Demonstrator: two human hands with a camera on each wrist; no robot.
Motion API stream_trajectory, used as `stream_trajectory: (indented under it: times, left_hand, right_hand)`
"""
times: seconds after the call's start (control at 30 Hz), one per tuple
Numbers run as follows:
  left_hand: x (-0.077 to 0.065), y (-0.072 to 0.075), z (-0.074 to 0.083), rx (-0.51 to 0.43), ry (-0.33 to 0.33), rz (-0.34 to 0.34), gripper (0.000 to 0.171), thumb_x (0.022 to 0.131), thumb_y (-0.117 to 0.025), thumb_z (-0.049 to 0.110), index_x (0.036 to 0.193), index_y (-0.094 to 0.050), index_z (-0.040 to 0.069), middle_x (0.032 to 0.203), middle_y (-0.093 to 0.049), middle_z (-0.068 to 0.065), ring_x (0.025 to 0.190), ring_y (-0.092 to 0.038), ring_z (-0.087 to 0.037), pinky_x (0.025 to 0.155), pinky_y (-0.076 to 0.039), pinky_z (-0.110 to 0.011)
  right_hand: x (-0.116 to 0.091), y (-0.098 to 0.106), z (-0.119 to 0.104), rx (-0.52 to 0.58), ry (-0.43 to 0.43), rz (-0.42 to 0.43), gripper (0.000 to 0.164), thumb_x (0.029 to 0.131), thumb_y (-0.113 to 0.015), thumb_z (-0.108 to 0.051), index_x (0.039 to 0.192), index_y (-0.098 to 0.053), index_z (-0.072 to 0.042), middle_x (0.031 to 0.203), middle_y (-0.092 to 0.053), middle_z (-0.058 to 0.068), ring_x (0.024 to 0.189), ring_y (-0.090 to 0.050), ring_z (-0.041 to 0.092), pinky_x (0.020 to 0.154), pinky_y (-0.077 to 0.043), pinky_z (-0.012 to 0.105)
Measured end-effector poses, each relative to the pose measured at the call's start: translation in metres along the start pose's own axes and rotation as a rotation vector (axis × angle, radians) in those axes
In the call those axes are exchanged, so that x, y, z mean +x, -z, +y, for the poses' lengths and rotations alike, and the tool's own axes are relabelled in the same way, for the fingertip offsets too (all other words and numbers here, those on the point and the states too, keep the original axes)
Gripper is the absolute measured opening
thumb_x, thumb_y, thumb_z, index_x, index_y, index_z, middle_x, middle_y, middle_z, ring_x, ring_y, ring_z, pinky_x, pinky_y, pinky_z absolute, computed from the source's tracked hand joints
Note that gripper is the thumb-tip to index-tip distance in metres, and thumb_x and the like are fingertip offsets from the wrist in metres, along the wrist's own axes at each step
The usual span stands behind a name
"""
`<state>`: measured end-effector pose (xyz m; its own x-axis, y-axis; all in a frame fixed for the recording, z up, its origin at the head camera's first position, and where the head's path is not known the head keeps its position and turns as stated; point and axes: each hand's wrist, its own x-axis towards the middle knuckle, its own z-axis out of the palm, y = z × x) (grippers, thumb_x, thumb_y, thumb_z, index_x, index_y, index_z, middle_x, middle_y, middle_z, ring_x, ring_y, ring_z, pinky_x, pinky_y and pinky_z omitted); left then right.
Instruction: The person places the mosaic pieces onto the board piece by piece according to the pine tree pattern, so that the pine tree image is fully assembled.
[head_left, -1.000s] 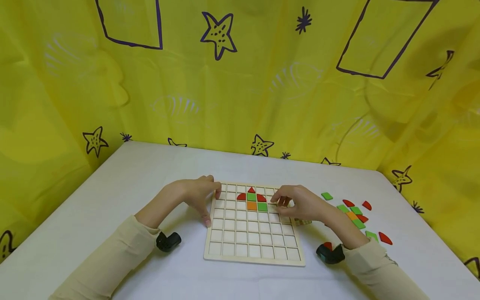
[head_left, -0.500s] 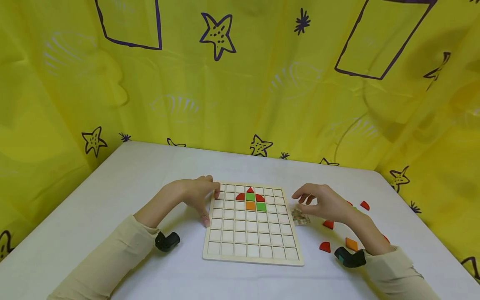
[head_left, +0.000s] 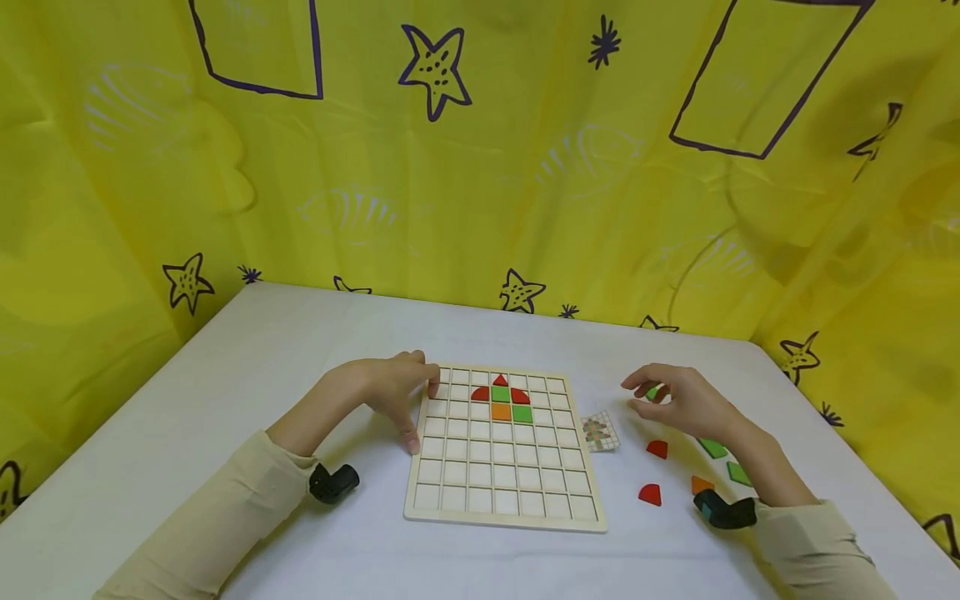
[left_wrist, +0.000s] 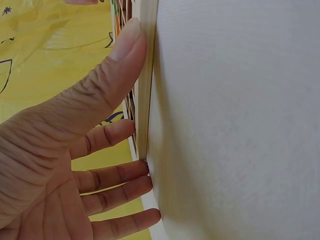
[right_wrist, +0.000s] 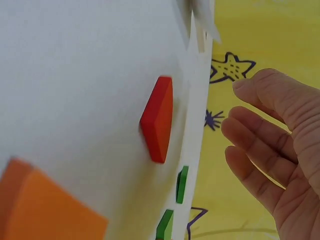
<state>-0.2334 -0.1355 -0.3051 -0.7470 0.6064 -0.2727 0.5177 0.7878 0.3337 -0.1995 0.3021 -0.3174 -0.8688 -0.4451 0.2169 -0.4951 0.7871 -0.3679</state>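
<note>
A pale wooden grid board (head_left: 504,477) lies on the white table. Its upper cells hold a red triangle (head_left: 500,380), two red quarter-circles, green squares (head_left: 522,413) and an orange square (head_left: 501,412). My left hand (head_left: 392,390) rests along the board's left edge, thumb (left_wrist: 129,42) on the frame and the other fingers fairly straight against the far part of that edge. To the right of the board, my right hand (head_left: 686,400) hovers with loosely curved fingers and nothing between them. Below it on the table lies a red quarter-circle (head_left: 657,449).
A small pattern card (head_left: 600,432) sits partly tucked against the board's right edge. Loose pieces lie to the right: another red quarter-circle (head_left: 650,494), an orange one (head_left: 702,485) and several green ones (head_left: 738,473), partly hidden by the right arm. A yellow curtain (head_left: 480,192) hangs behind the table.
My right hand has moved away from the board to the right, over the loose pieces, uncovering the card. The left hand stays at the board's left edge.
</note>
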Motion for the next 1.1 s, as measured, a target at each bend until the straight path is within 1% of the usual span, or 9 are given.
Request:
stream_trajectory:
  times: [0.13,0.27,0.43,0.6,0.77,0.87,1.1]
  left_hand:
    - [0.0,0.0,0.0,0.0,-0.006,0.002,0.065,0.062,-0.099,0.036,0.107,-0.056,0.018,0.111,-0.049,-0.003,0.109,-0.046,-0.021,0.087,-0.046,-0.041]
    - [0.0,0.001,0.0,0.0,-0.009,0.004,0.065,0.062,-0.099,0.036,0.108,-0.056,0.018,0.112,-0.049,-0.003,0.11,-0.047,-0.021,0.089,-0.046,-0.042]
    - [0.0,0.001,0.001,-0.001,-0.009,0.004,0.065,0.062,-0.099,0.036,0.107,-0.056,0.018,0.111,-0.049,-0.003,0.109,-0.046,-0.021,0.088,-0.046,-0.041]
    - [0.0,0.001,0.001,0.003,-0.004,0.0,0.064,0.062,-0.099,0.036,0.106,-0.055,0.018,0.111,-0.049,-0.003,0.109,-0.046,-0.021,0.087,-0.046,-0.041]
    - [0.0,0.0,0.001,0.004,-0.001,0.0,0.064,0.062,-0.099,0.036,0.106,-0.055,0.018,0.11,-0.049,-0.003,0.108,-0.046,-0.021,0.087,-0.046,-0.041]
    - [0.0,0.0,0.001,0.002,-0.005,0.003,0.064,0.062,-0.099,0.035,0.105,-0.055,0.018,0.11,-0.049,-0.003,0.108,-0.046,-0.021,0.087,-0.046,-0.041]
    - [0.0,0.001,0.001,0.005,-0.004,0.001,0.064,0.063,-0.099,0.036,0.106,-0.055,0.019,0.111,-0.049,-0.003,0.108,-0.046,-0.021,0.088,-0.046,-0.041]
  right_hand:
    - [-0.002,0.002,0.008,-0.002,-0.018,0.002,0.026,0.085,-0.08,-0.003,0.11,-0.073,-0.004,0.105,-0.074,0.006,0.095,-0.068,0.024,0.079,-0.055,0.028]
    - [-0.001,0.003,0.017,-0.006,-0.026,0.008,0.026,0.085,-0.081,-0.005,0.111,-0.073,-0.004,0.107,-0.074,0.007,0.099,-0.069,0.029,0.079,-0.055,0.03]
    - [-0.001,0.004,0.023,0.003,-0.054,0.007,0.025,0.086,-0.083,-0.01,0.107,-0.072,-0.004,0.108,-0.074,0.009,0.102,-0.068,0.032,0.08,-0.056,0.035]
    - [0.0,0.005,0.028,0.024,-0.124,-0.008,0.023,0.086,-0.083,-0.012,0.105,-0.071,-0.006,0.111,-0.073,0.011,0.105,-0.066,0.034,0.085,-0.056,0.039]
    - [0.002,0.004,0.033,0.065,-0.191,-0.033,0.023,0.087,-0.082,-0.012,0.106,-0.071,-0.006,0.116,-0.071,0.014,0.11,-0.064,0.036,0.09,-0.056,0.048]
    - [0.003,0.003,0.037,0.098,-0.207,-0.048,0.024,0.088,-0.081,-0.012,0.106,-0.069,-0.004,0.118,-0.07,0.017,0.112,-0.063,0.038,0.093,-0.054,0.052]
    - [0.004,0.001,0.047,0.145,-0.251,-0.079,0.026,0.088,-0.081,-0.012,0.108,-0.067,-0.002,0.115,-0.069,0.015,0.111,-0.062,0.036,0.096,-0.052,0.054]
